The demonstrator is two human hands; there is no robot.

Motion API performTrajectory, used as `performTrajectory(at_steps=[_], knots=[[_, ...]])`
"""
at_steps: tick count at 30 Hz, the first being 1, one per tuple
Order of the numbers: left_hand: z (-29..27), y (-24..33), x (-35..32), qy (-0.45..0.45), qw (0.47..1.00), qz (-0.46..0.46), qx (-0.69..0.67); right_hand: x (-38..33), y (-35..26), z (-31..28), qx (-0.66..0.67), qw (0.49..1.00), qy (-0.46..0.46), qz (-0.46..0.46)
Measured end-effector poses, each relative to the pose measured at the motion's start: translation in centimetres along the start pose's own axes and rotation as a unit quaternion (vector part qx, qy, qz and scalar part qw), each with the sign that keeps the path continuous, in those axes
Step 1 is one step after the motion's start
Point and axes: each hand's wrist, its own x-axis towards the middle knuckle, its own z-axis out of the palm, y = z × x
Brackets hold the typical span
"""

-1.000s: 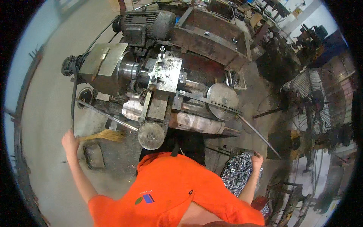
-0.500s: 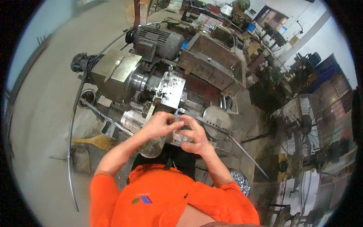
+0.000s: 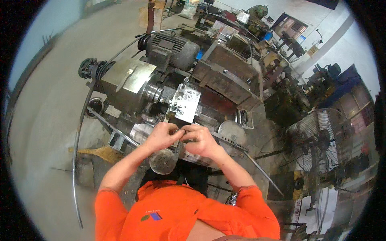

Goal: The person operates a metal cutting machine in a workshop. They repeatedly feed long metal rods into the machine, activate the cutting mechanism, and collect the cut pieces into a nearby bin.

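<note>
Both hands meet just on my side of a shiny metal tool block (image 3: 187, 105) on a lathe-like machine. My left hand (image 3: 163, 136) has its thumb and fingers pinched together. My right hand (image 3: 200, 140) is curled, its fingertips touching those of the left. Whatever lies between the fingertips is small and mostly covered, so I cannot make it out. Left of the block sits the round metal spindle (image 3: 153, 93). Below my left hand is a round, worn metal handwheel or disc (image 3: 163, 161), close to my body.
A ribbed electric motor (image 3: 173, 48) and a rusty metal box (image 3: 229, 74) stand behind the block. Long metal rods (image 3: 263, 172) stick out to the right and left (image 3: 116, 130). A straw broom (image 3: 100, 153) lies at left; a caged fan (image 3: 317, 138) stands at right.
My hands have drawn together and the right one has turned, its fingers now curled in. The shiny bit that showed above the fingertips is now hidden. The view has shifted slightly.
</note>
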Motion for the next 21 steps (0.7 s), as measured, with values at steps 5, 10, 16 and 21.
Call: performTrajectory(at_steps=[5,10,16,21], knots=[[-7.7,-2.4,-2.6,-0.029,0.997,0.026,0.074,4.5,1.1,0.1,-0.025,0.999,-0.040,-0.013],[-18.3,-6.1,-10.7,0.243,0.906,-0.062,0.342,11.1,6.4,1.7,-0.169,0.985,-0.030,-0.025],[-22.8,-10.0,-22.1,0.278,0.834,-0.255,0.404,14.8,9.4,4.8,-0.134,0.981,-0.079,0.119],[-19.7,-12.0,-24.4,0.314,0.882,-0.285,0.207,15.4,10.2,5.6,-0.030,0.984,-0.052,0.166]])
